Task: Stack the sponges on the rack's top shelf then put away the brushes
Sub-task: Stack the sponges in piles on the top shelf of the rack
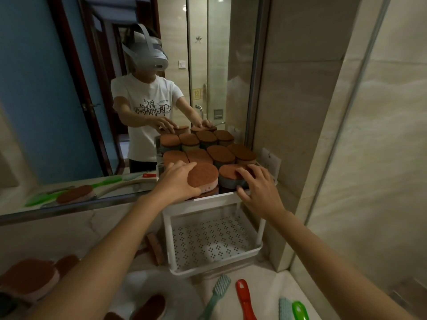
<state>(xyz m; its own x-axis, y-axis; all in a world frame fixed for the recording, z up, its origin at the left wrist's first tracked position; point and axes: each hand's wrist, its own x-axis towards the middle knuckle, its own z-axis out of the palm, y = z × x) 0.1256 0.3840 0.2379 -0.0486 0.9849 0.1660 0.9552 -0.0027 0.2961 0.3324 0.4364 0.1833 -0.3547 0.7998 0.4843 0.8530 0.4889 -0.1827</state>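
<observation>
Left hand (178, 181) fingers (182, 167) clasp pink sponge (203, 179) over top shelf (208, 200) front edge | right hand (258, 190) fingers (245, 176) clasp grey stack (227, 180), likely steadying it | brushes (245, 299) wait on bench (288, 287)

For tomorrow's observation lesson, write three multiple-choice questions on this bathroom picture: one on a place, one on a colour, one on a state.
1. Where does the red brush lie? A) top shelf B) counter, before the rack C) lower shelf
2. What colour is the rack? A) white B) black C) blue
3. What is the left hand doing? A) hanging idle B) gripping a sponge C) holding a brush
Answers: 1 B, it lies on the counter; 2 A, its frame is white; 3 B, it clasps the sponge's edge.
</observation>
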